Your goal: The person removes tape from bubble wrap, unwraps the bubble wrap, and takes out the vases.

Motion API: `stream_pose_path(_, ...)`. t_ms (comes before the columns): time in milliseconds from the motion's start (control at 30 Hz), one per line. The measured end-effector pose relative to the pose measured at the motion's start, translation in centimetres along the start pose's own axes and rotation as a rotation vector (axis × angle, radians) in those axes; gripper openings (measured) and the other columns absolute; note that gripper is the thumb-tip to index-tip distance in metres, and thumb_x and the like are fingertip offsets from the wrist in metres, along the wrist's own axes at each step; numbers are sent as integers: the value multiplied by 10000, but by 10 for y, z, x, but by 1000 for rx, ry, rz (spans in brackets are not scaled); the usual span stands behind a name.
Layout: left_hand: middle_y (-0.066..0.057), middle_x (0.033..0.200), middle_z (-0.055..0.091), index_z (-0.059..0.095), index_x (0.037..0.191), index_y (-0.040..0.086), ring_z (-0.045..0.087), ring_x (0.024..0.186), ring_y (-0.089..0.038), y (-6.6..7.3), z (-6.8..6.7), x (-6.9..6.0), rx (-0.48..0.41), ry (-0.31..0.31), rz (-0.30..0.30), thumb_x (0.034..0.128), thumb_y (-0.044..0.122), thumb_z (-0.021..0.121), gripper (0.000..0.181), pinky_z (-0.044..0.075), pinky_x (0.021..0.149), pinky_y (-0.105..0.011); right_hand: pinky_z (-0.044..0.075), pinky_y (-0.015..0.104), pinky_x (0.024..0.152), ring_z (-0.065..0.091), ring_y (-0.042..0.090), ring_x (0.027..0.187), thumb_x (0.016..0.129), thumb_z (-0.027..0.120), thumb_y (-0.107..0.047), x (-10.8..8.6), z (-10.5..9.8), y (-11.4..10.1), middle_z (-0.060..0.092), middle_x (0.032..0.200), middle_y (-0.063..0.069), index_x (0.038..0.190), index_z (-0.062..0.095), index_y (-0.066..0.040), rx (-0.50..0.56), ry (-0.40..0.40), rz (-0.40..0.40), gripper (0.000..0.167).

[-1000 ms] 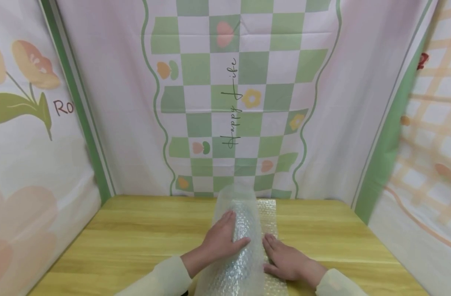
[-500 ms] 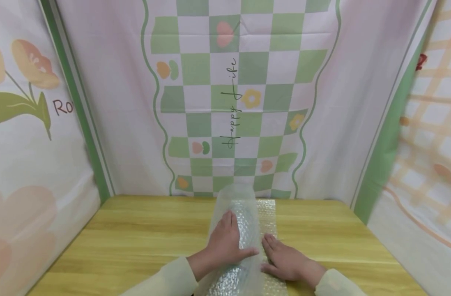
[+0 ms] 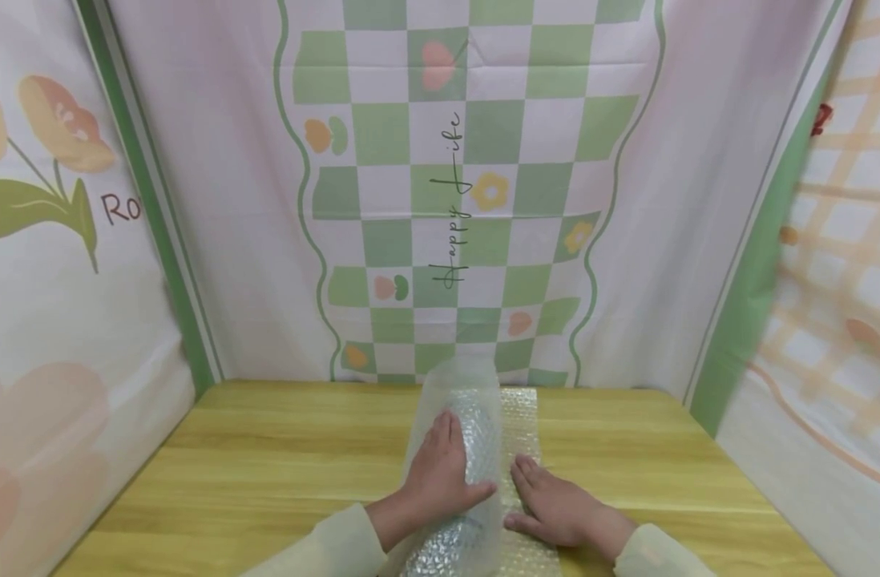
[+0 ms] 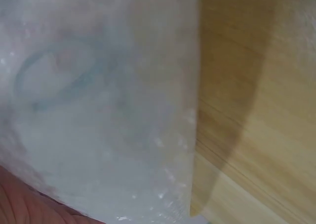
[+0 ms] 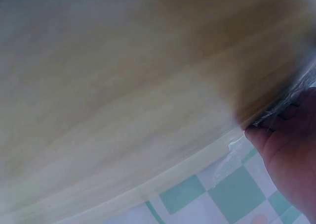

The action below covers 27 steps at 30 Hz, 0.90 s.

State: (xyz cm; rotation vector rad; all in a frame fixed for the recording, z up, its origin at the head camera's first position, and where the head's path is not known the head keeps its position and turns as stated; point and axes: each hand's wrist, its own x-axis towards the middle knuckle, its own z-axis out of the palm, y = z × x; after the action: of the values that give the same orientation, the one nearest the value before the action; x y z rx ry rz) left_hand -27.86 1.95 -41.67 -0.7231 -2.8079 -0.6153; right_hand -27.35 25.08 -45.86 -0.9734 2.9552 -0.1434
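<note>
A clear bubble wrap bundle [image 3: 481, 449] lies lengthwise on the table, its milky far end rising near the back edge. My left hand [image 3: 437, 474] rests on top of it, fingers straight and pointing forward, thumb spread to the right. In the left wrist view, a faint greenish curved line shows through the bundle [image 4: 108, 150]; what is inside cannot be made out. A flat strip of bubble wrap [image 3: 521, 421] extends from beneath the bundle's right side. On this strip my right hand [image 3: 555, 506] presses with extended fingers, the thumb close to the bundle.
The wood-grain table [image 3: 281, 449] reaches back to a hanging cloth [image 3: 382, 132] with green and white checks. Patterned cloths also hang at the left [image 3: 43, 304] and right [image 3: 837, 320] sides.
My left hand has shifted rightward over the bundle, and its thumb has since drawn slightly back. The bundle's right edge sits a little further left near me. My right hand stays almost in place.
</note>
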Motion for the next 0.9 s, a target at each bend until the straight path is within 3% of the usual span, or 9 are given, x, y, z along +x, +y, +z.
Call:
stream_pose_path(633, -309, 1526, 222, 225, 1469, -132, 244, 1404, -406, -14, -6, -3, -116, 53, -32, 819, 472, 697, 1005, 253, 1137, -466, 306, 539, 1092, 291, 431, 1377, 953, 409, -633, 1, 1, 3, 301, 1478, 341, 1418, 355, 141, 2, -14, 3, 905)
stream_pose_path(900, -290, 1552, 166, 197, 1492, -102, 167, 1431, -400, -22, -10, -4, -87, 6, -32, 823, 525, 674, 1034, 189, 1156, -472, 304, 544, 1092, 286, 430, 1380, 954, 417, -624, 0, -2, 0, 296, 1483, 336, 1420, 353, 141, 18, -34, 6, 898)
